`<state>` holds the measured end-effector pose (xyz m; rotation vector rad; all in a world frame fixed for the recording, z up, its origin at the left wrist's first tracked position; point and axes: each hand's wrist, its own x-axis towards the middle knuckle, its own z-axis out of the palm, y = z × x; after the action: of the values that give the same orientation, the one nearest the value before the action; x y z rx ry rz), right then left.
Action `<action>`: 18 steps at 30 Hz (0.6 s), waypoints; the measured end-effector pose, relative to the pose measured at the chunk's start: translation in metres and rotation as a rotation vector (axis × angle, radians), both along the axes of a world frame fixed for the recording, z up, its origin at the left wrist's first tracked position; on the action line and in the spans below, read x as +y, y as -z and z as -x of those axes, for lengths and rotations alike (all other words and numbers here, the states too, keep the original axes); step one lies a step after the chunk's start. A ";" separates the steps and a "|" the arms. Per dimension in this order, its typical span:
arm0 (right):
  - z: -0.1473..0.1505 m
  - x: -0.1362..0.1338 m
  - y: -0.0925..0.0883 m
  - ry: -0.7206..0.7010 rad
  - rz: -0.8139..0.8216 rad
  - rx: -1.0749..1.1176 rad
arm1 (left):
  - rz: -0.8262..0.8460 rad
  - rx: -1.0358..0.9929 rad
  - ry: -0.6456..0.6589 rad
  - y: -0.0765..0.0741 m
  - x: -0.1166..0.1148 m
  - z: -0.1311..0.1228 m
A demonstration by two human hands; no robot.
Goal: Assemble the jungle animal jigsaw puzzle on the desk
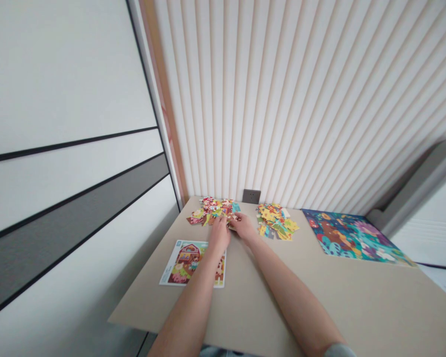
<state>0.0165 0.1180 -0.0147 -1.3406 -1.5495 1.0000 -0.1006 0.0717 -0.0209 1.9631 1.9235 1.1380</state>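
Right hand (245,228) in, fingers pinching a piece (232,218), left hand (220,236) at its nine o'clock, fingers' grip unclear, yellow pile (272,214) at three

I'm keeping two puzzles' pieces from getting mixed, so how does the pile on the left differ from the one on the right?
Colour: the left pile shows plenty of red among its colours, while the right pile looks mostly yellow.
Hands: the left hand and right hand are at the left pile's near edge; neither touches the right pile.
Both are loose, jumbled pieces on the table.
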 end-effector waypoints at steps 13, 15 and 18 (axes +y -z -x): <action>-0.006 -0.009 -0.016 -0.017 -0.033 -0.369 | 0.083 -0.267 -0.128 0.008 0.014 0.008; -0.005 -0.006 -0.015 0.009 -0.019 -0.356 | 0.086 -0.277 -0.134 0.008 0.014 0.007; -0.004 -0.002 -0.011 0.032 -0.030 -0.304 | 0.084 -0.265 -0.133 0.006 0.012 0.004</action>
<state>0.0202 0.1160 -0.0038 -1.5451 -1.7517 0.7757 -0.1045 0.0836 -0.0268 1.5722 1.9467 1.2563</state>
